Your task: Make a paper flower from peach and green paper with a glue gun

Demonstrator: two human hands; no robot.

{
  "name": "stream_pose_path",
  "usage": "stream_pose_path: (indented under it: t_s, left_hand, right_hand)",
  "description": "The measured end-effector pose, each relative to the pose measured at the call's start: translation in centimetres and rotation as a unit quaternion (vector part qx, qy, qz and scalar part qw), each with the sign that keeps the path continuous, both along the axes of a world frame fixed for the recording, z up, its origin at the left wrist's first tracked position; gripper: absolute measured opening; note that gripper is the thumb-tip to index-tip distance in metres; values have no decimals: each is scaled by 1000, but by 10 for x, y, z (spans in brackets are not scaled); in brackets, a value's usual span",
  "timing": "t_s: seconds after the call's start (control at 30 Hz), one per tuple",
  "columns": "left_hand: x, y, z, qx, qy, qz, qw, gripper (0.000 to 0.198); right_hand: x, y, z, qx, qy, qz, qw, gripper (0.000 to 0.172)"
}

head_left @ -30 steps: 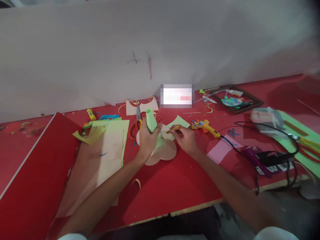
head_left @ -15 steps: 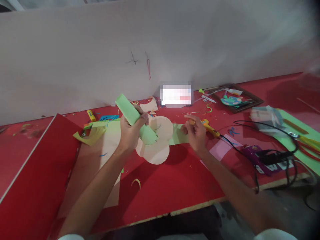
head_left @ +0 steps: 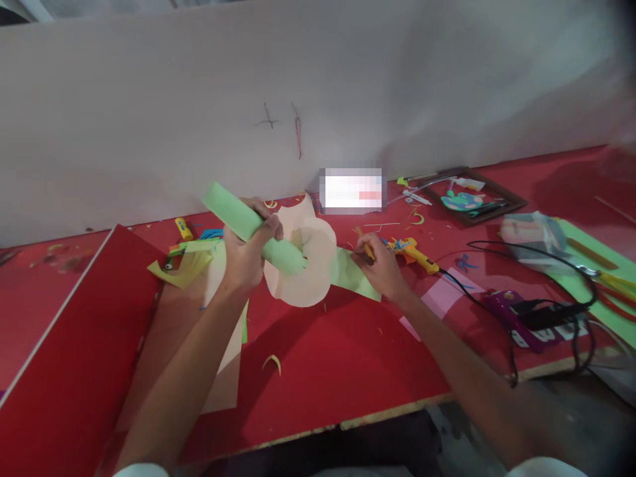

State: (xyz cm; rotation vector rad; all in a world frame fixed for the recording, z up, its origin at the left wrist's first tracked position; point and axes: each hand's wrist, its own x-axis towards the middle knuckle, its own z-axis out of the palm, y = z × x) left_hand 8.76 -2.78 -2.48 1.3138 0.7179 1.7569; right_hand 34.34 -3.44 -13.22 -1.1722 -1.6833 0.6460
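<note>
My left hand [head_left: 253, 245] is closed round a green paper strip [head_left: 226, 205], tilted up to the left. The strip's lower end lies over a cream scalloped paper shape [head_left: 311, 288]. Beside this shape, to the right, is a flat green paper piece [head_left: 355, 275]. Over the green piece my right hand [head_left: 375, 258] pinches a thin brownish stick-like object [head_left: 366, 248]; its exact kind is unclear. A yellow glue gun [head_left: 415, 255] lies just right of my right hand.
A purple power strip [head_left: 514, 321] with black cables sits at the right, near pink paper [head_left: 450, 291]. Farther back is a dark frame [head_left: 514, 202] holding small items. Cream sheets [head_left: 169, 344] and a red panel [head_left: 74, 358] are at the left.
My left hand has moved slightly left with the green strip. The cream shape has turned and shifted a little left and up. My right hand has moved slightly left, and the green piece is now tilted.
</note>
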Motion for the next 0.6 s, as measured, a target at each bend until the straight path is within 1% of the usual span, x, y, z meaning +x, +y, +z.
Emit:
stream_pose_path:
  t_s: [0.1,0.2,0.27,0.33,0.43,0.5,0.6]
  left_hand:
    - [-8,3,9,11,-15,28,999,34]
    - [-17,3,18,22,-27,23,999,32]
    - [-22,3,23,33,-37,19,999,30]
    - [-27,4,27,41,-41,19,998,31]
    - [-31,5,29,41,-34,10,999,31]
    - [-31,4,27,37,-27,-6,999,31]
    - [-27,2,25,31,-3,-29,999,31]
  right_hand:
    - [6,3,0,20,-73,-60,995,10]
    - [12,7,-4,30,-134,-120,983,5]
    - [16,10,-8,29,-172,-146,974,13]
    - [20,12,-13,26,-204,-160,965,25]
    - [25,14,-17,26,-244,-170,954,39]
    - [26,13,-18,24,-271,-171,947,43]
    - [25,10,-17,13,-311,-165,936,45]
